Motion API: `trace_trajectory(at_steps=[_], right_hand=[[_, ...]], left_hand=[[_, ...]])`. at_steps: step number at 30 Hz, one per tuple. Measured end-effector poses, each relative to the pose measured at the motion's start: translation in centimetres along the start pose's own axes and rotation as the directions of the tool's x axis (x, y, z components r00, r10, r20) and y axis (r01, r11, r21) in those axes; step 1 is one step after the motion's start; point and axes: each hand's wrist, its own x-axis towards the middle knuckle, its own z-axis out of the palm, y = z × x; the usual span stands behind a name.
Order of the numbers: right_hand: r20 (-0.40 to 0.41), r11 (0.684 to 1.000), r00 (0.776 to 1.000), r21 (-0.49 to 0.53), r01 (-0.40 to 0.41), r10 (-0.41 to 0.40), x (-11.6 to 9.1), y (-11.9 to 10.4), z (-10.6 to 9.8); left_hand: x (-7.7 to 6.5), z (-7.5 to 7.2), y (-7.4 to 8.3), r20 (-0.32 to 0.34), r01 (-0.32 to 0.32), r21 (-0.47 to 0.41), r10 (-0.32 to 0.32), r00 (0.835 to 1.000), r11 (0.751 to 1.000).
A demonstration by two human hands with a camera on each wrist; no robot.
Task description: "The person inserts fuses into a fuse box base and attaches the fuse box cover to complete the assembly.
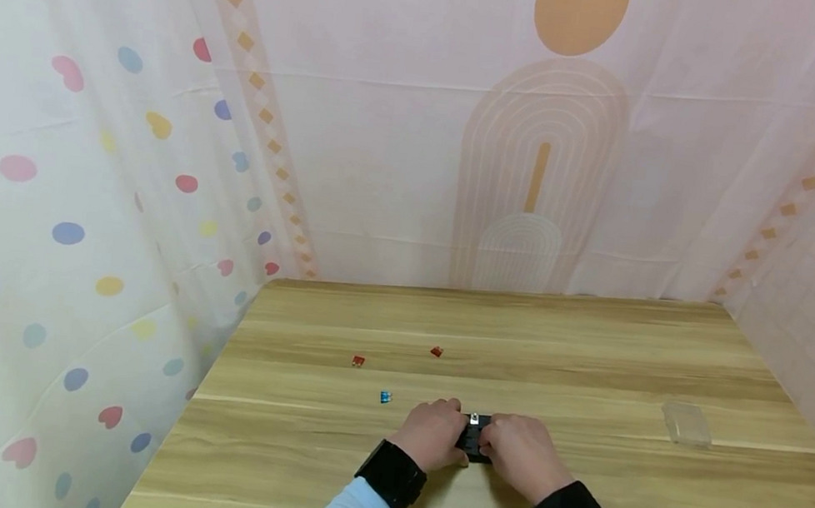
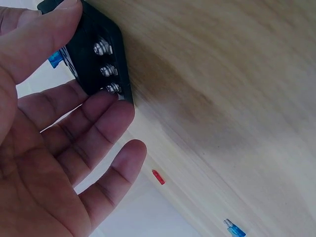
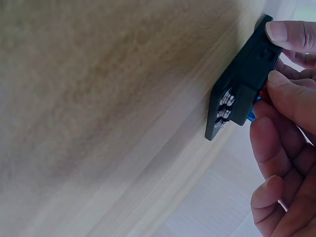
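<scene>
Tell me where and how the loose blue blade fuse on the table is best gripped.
Likely best pinched by the plastic body of the loose blue blade fuse, thumb and finger coming from above. It lies apart on the table, and its thin metal prongs stick out from one end, towards the left hand, so that end is better left free.
</scene>
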Motion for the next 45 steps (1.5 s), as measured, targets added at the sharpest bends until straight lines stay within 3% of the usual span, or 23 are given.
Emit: trace_trajectory(at_steps=[27, 36, 45], right_hand=[[0.082, 0.996, 0.995, 0.056, -0.069, 0.064, 0.18, -0.21, -0.57], [0.081, 0.995, 0.992, 0.032, -0.095, 0.092, 0.2, -0.46, -0.4], [0.118, 0.977, 0.975, 0.084, -0.198, 0.187, -0.22, -0.73, -0.87]], left_hand=[[0.05, 0.51, -0.03, -0.015, -0.012, 0.018, 0.012, 1.0, 1.0], [-0.01, 0.49, -0.01, -0.028, -0.014, 0.019, 0.014, 1.0, 1.0], [-0.07, 0.53, 0.11, -0.008, -0.001, 0.046, 0.002, 1.0, 0.999]])
